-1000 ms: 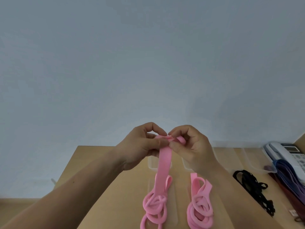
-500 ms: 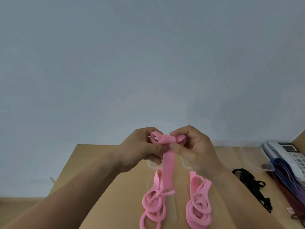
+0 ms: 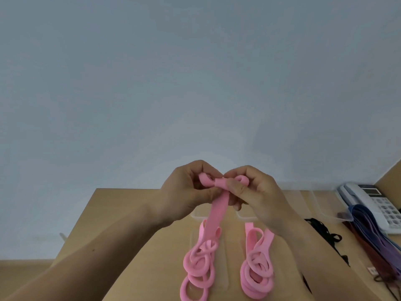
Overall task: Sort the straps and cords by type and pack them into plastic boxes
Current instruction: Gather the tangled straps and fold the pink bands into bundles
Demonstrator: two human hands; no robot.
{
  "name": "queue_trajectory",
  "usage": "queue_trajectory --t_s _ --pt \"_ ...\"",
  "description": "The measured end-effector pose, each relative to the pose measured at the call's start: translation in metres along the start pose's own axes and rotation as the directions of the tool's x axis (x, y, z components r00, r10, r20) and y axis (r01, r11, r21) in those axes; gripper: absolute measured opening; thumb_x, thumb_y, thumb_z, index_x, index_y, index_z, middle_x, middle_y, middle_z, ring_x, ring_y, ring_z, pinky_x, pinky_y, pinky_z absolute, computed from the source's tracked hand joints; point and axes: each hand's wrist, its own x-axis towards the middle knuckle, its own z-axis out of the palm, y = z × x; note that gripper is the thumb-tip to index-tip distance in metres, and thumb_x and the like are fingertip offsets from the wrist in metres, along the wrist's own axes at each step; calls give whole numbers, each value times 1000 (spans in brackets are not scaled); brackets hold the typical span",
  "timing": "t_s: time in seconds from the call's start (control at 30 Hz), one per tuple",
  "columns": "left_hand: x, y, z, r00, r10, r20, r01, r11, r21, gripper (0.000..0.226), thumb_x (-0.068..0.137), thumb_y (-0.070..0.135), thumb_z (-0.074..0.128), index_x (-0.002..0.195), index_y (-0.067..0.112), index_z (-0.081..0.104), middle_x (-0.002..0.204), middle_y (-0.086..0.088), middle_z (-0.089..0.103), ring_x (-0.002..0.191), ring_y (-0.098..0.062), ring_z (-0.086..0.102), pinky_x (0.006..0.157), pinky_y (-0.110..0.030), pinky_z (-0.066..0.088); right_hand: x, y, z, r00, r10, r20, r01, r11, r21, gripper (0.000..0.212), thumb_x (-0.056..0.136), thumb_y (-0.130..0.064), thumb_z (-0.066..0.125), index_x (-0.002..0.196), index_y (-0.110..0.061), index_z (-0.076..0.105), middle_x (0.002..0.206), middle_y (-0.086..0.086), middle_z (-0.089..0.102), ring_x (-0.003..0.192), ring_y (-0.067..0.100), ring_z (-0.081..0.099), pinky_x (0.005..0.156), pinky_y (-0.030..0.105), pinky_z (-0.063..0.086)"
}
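One pink strap (image 3: 218, 210) is held above the bench (image 3: 130, 213), its top end curled and pinched between the left hand (image 3: 184, 192) and right hand (image 3: 258, 196), its tail hanging into the left pink pile (image 3: 198, 270). If either pinch slackens, the roll may unwind, or the tail may drag that pile. Clear plastic boxes (image 3: 321, 205) sit just behind; a black cord (image 3: 325, 233) crowds the right, and bare wood shows left.

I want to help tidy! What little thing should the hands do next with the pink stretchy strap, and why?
Probably roll the flat pink elastic strap one turn further. The left hand and right hand both pinch its top end, already curled into a small roll, while a long tail hangs to a loose heap on the wooden table.
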Motion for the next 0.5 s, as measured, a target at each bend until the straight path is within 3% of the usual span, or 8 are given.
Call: queue_trajectory --t_s 0.1,0.23,0.33,0.5 --pt "1 -2 0 1000 -11 -11 11 997 70 22 81 -1 77 98 6 64 95 -18 71 89 -35 70 80 -40 58 1 -1 0 999 -19 -35 17 997 -74 23 79 -28 76 91 -11 68 65 3 65 56 16 59 54 25 49" --pt "2 0 -4 995 -100 -1 99 988 115 30 72 16 79 97 10 64 80 -4 71 71 -18 67 69 -29 54 1 -2 1 994 -81 -73 73 992 -106 15 79 -18 78 90 -22 69 73 -11 66 62 7 61 61 18 51" --pt "6 5 -9 991 -132 10 127 974 189 26 72 20 78 92 9 66 82 -6 74 71 -20 68 65 -28 55 5 -4 3 988 -121 -91 106 982 -154 21 81 -10 77 91 -26 67 81 -16 68 72 4 64 67 17 53" --pt "8 13 -13 980 -174 96 173 985 19 35 76 24 78 101 4 63 93 -17 74 82 -28 71 70 -31 55 7 -6 9 974 -199 -104 163 946 -282 24 77 -27 76 94 -38 63 95 -18 68 86 10 66 76 26 56"
